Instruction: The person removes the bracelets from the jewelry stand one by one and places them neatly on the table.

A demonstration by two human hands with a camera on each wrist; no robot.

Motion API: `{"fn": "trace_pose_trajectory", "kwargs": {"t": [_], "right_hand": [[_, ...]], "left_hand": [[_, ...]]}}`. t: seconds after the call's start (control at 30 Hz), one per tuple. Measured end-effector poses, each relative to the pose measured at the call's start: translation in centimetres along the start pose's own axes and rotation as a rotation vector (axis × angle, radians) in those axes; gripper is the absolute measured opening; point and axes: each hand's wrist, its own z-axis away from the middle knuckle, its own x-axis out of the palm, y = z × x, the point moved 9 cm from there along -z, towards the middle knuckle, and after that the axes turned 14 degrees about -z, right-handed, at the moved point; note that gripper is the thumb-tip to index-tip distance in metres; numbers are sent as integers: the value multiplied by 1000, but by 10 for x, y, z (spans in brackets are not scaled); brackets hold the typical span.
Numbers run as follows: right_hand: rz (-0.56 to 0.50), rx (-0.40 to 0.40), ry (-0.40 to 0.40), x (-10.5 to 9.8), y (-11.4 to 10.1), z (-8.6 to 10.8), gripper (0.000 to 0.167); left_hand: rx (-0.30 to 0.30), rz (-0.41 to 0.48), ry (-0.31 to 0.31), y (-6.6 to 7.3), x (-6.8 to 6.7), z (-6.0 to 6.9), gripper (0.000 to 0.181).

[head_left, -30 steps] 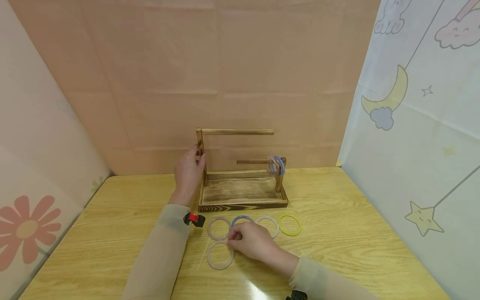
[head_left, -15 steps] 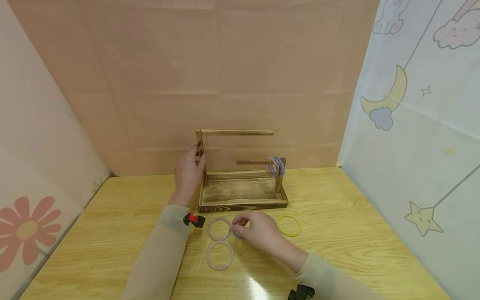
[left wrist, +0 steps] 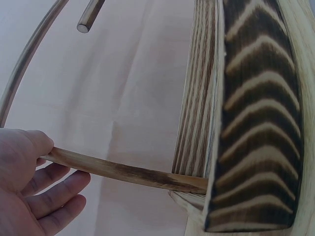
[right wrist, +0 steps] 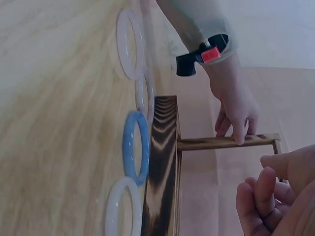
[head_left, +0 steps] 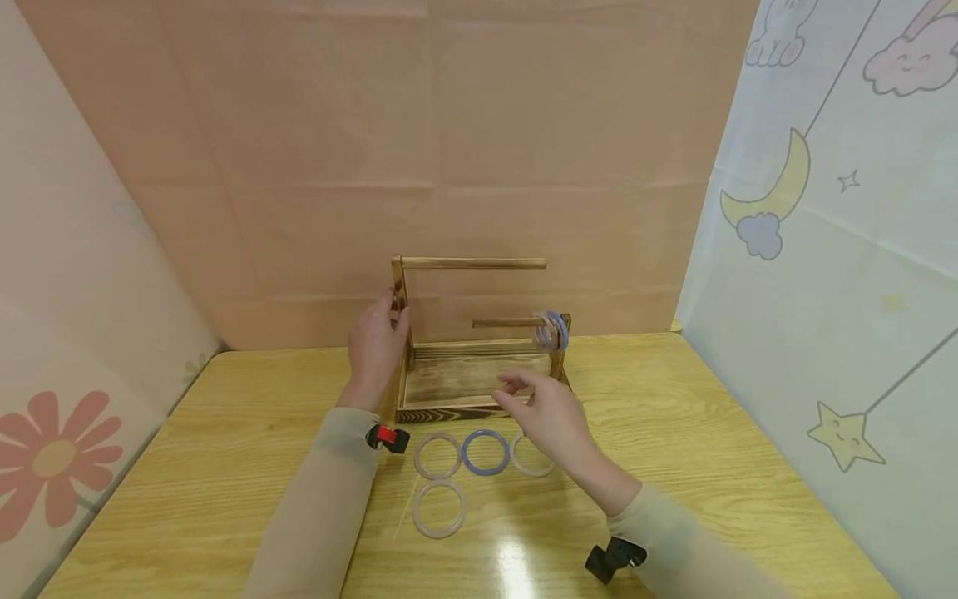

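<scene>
My left hand (head_left: 374, 345) grips the tall left post (head_left: 399, 283) of a wooden bangle stand, its thumb against the post's edge in the left wrist view. My right hand (head_left: 552, 418) hovers over the tray's front edge (head_left: 441, 414), fingers loosely bent, with nothing seen between thumb and fingertips. On the table before the stand lie a blue bangle (head_left: 486, 473), a white bangle (head_left: 513, 459) partly covered by the right hand, and two pale pinkish bangles (head_left: 417, 459). Several bangles (head_left: 551, 331), blue and pinkish, hang at the post end of the lower rod (head_left: 497, 323).
The upper rod (head_left: 471, 263) has a free right end and carries no bangles. A thin pale stick-like strip (head_left: 405, 509) lies left of the bangles. Printed cloth walls (head_left: 823, 316) stand on both sides, a plain one behind.
My right hand has risen from the bangles on the table, forward and right, up to the tray's front. The yellow bangle is now out of sight behind it. The left hand has stayed put.
</scene>
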Motion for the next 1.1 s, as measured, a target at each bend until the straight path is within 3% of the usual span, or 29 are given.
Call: {"fn": "trace_pose_trajectory", "kwargs": {"t": [0.57,1.1], "right_hand": [[25,-87,207,-52,9,-25,39],[40,-36,261,-71,26,-38,38]], "left_hand": [[-14,12,-5,-3,2,-1,38],[4,2,16,0,-1,-1,38]]}}
